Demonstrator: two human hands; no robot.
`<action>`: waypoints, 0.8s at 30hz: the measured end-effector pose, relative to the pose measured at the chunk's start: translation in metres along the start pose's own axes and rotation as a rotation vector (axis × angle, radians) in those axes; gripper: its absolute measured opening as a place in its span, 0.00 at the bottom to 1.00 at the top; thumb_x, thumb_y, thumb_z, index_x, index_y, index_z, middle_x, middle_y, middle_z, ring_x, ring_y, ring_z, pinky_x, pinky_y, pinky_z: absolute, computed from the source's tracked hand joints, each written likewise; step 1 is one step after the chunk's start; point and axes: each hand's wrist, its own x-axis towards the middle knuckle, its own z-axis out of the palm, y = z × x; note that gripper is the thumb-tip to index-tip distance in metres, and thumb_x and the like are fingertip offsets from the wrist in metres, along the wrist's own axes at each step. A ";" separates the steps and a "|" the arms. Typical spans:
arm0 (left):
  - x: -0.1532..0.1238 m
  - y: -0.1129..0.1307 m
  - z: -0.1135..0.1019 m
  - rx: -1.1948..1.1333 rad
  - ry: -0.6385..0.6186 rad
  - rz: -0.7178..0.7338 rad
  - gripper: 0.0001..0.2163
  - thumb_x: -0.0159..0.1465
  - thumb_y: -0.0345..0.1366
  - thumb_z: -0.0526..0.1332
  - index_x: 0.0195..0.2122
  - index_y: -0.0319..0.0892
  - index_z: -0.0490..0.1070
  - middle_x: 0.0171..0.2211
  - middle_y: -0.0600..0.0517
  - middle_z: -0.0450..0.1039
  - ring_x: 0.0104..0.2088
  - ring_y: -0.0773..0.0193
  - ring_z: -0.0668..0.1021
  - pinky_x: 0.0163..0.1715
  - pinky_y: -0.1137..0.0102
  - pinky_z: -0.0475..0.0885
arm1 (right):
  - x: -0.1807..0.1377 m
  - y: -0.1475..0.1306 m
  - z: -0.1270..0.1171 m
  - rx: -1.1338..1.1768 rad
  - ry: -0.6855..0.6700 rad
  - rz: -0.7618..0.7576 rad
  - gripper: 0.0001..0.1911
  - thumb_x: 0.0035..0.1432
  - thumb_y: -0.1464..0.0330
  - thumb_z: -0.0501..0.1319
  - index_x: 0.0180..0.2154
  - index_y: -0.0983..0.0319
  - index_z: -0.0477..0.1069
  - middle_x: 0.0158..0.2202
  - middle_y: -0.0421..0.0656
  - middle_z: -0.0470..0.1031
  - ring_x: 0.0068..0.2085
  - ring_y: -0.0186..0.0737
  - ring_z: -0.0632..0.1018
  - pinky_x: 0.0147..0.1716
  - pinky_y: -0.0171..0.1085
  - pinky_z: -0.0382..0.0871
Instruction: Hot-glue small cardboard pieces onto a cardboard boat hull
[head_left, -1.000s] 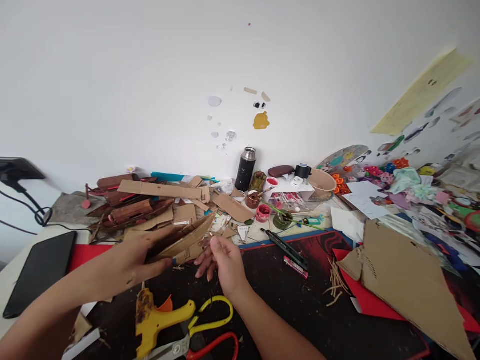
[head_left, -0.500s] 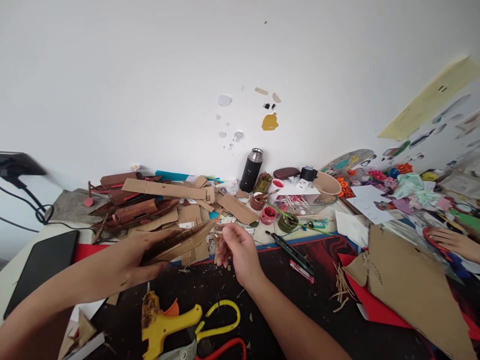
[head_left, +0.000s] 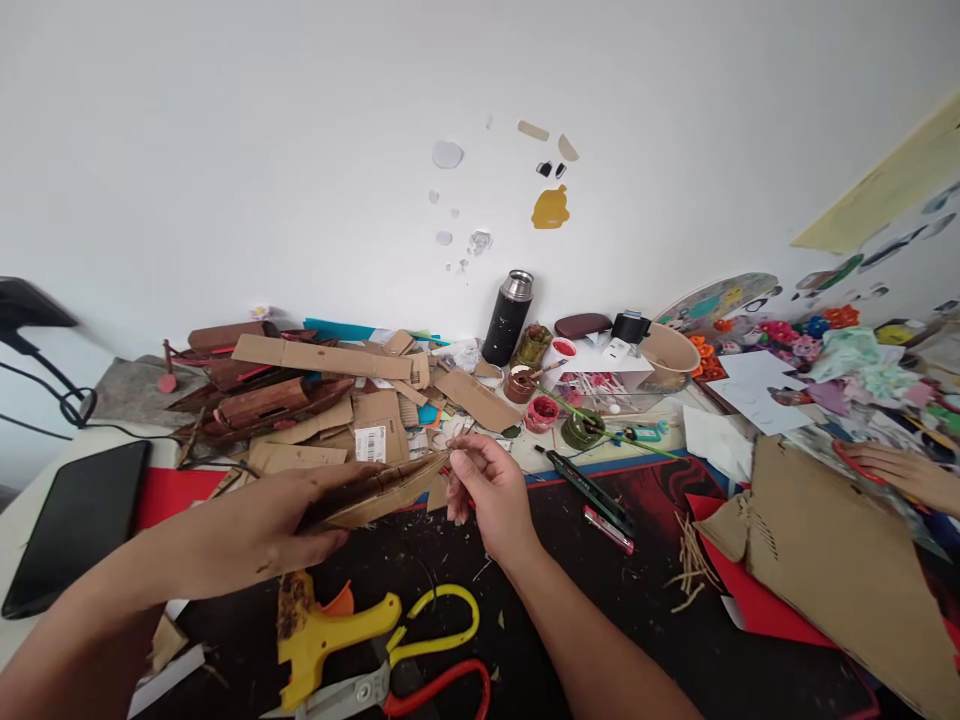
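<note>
My left hand (head_left: pixel 292 520) grips a folded, pointed cardboard piece (head_left: pixel 390 490) shaped like a small boat hull, thumb below and fingers along its far side. At the hull's right tip, my right hand (head_left: pixel 489 490) is closed, thumb and fingers pinching the pointed end. Below them on the dark mat lie a yellow glue gun (head_left: pixel 330 635) with brown smears and scissors (head_left: pixel 442 650) with one yellow and one red handle. Behind the left hand are reddish-brown model boats (head_left: pixel 262 400) and cardboard scraps (head_left: pixel 322 355).
A black thermos (head_left: pixel 510 318) stands by the wall, near paint jars (head_left: pixel 541 412) and a tan bowl (head_left: pixel 670 350). A box cutter (head_left: pixel 589 490) lies right of my hands. Farther right are a large cardboard sheet (head_left: pixel 832 540) and another person's hand (head_left: pixel 900 472). A black tablet (head_left: pixel 79 525) lies left.
The view has shifted slightly. My right fingers have come onto the tip of the cardboard hull, while my left hand keeps its hold on it.
</note>
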 end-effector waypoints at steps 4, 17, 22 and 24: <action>0.004 0.002 0.004 0.023 -0.014 -0.025 0.35 0.69 0.46 0.61 0.78 0.49 0.62 0.74 0.48 0.70 0.70 0.43 0.75 0.68 0.58 0.73 | -0.001 0.000 -0.002 0.005 -0.004 0.010 0.23 0.58 0.50 0.75 0.41 0.60 0.74 0.21 0.33 0.75 0.15 0.31 0.74 0.13 0.26 0.60; 0.017 0.040 0.019 -0.007 0.058 -0.023 0.27 0.70 0.49 0.62 0.68 0.48 0.73 0.61 0.44 0.83 0.57 0.42 0.84 0.54 0.58 0.78 | -0.011 0.001 0.004 -0.073 -0.088 0.051 0.22 0.60 0.50 0.73 0.42 0.60 0.75 0.20 0.33 0.74 0.15 0.32 0.73 0.14 0.28 0.61; 0.012 0.032 0.017 -0.013 0.063 -0.035 0.26 0.70 0.50 0.62 0.67 0.47 0.74 0.58 0.44 0.84 0.55 0.42 0.85 0.52 0.58 0.78 | -0.011 0.000 0.002 -0.071 -0.131 0.059 0.21 0.60 0.51 0.73 0.44 0.60 0.76 0.21 0.33 0.75 0.16 0.32 0.74 0.14 0.28 0.61; 0.012 0.033 0.017 -0.021 0.050 -0.027 0.25 0.70 0.49 0.62 0.67 0.49 0.74 0.57 0.45 0.85 0.53 0.44 0.85 0.52 0.59 0.78 | -0.011 0.001 0.002 -0.075 -0.155 0.059 0.21 0.61 0.52 0.73 0.45 0.60 0.76 0.21 0.33 0.75 0.15 0.32 0.74 0.14 0.28 0.61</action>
